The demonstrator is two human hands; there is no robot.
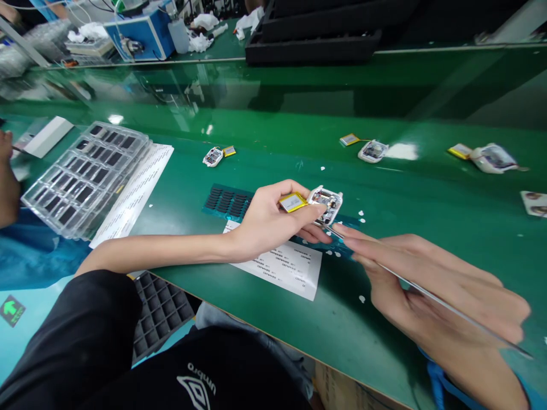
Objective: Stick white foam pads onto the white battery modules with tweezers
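My left hand [273, 222] is closed around a small white watch-like case [335, 199] with an exposed circuit board. A yellow-edged battery [293, 201] lies by its fingers, against the case. My right hand [431, 285] pinches a thin metal tool [453, 309], a slim shaft running back under the fingers. Its tip meets the lower edge of the case, by my left thumb; the exact contact is hidden. Beneath the hands are a printed white label sheet [294, 270] and a blue sheet of black pieces [226, 202].
Similar cases with batteries lie behind: one at left [212, 156], one at centre right [373, 151], one at far right [493, 158]. Clear compartment trays [88, 176] stand left on another label sheet [130, 196]. Another person's hand [5, 147] is at the left edge. White scraps [362, 299] dot the table.
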